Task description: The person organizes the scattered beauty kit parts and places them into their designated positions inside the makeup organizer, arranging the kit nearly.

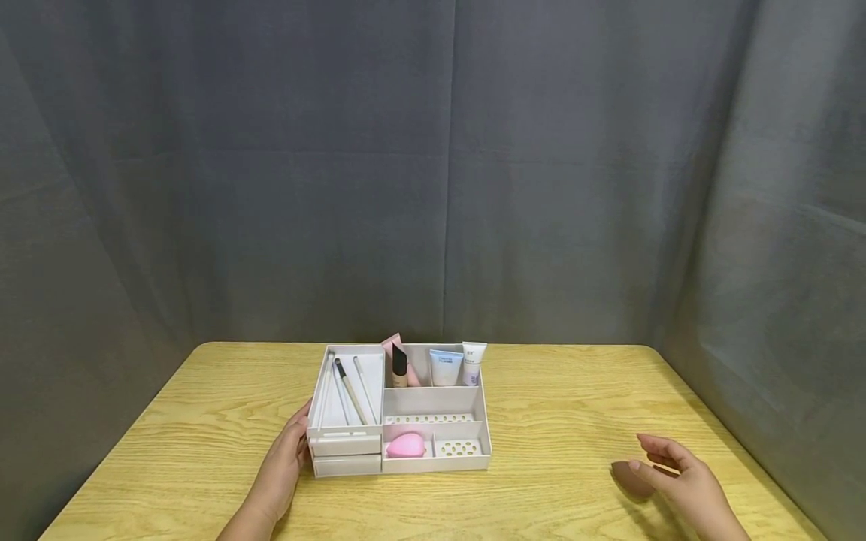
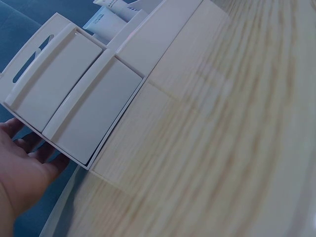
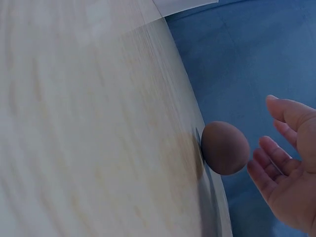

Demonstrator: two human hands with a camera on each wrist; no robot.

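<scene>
A white desktop organizer (image 1: 436,466) stands on the wooden table, with two drawers (image 2: 94,108) at its left front. My left hand (image 1: 280,466) rests against the organizer's left side, its fingers along the wall and partly hidden behind it. At the right, a brown egg-shaped makeup sponge (image 3: 225,148) lies on the table. Beside it is my right hand (image 1: 683,481), fingers apart and loosely bent, with nothing in its grasp. In the right wrist view the fingertips (image 3: 254,165) are right by the sponge.
Several makeup brushes (image 1: 352,387) lie in the organizer's top left tray. Behind the middle divider stand a foundation bottle (image 1: 400,368), a pink tube (image 1: 391,343), a light blue tube (image 1: 446,368) and a white tube (image 1: 473,361). A pink makeup sponge (image 1: 407,445) sits in a front compartment. Grey curtains (image 1: 325,188) surround the table.
</scene>
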